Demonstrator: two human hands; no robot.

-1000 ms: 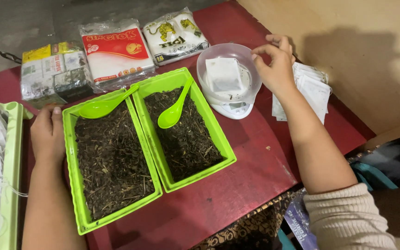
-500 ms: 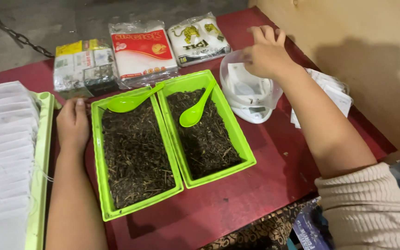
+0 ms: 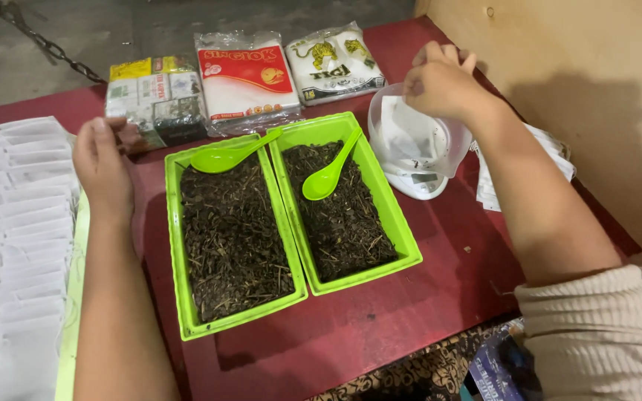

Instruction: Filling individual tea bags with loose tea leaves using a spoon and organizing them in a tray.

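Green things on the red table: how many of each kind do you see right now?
Green trays of dried leaves: 2, left tray and right tray
Green spoons: 2, one across the left tray, one lying in the right tray
Total: 4

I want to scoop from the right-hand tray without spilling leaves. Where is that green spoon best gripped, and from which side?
Take the green spoon by the upper end of its handle, which leans on the far rim of the right tray, clear of the leaves. Probably come from above at the far side; the bowl lies low on the dried leaves.
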